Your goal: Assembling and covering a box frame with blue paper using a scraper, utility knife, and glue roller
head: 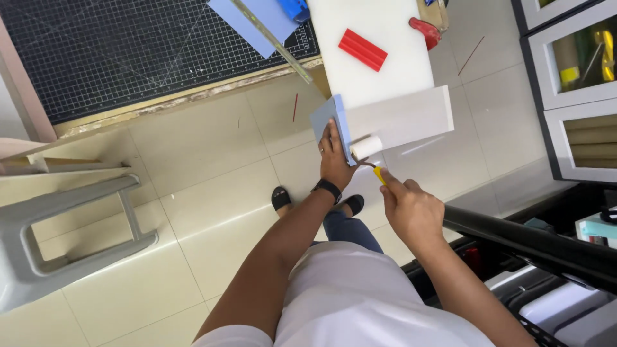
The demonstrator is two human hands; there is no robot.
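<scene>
The blue-grey panel (331, 122) stands on edge at the near corner of the white table (376, 77), its thin blue edge facing the small white roller (366, 147). The left hand (334, 157) lies flat against the panel's face, fingers spread upward, steadying rather than clasping it. The right hand (411, 209) is closed around the roller's yellow handle (380, 175), and the roller head touches the panel's edge just beside the left hand's thumb. A pale grey board (402, 119) lies flat on the table right behind the roller, overhanging the table's near edge. Farther along the table lies a red ribbed block (363, 49). Left of the table is bare tiled floor (212, 167), then a black cutting mat (128, 51) and a grey plastic stool (64, 225). Right of the table, a black bar (527, 241) runs close under the right forearm.
</scene>
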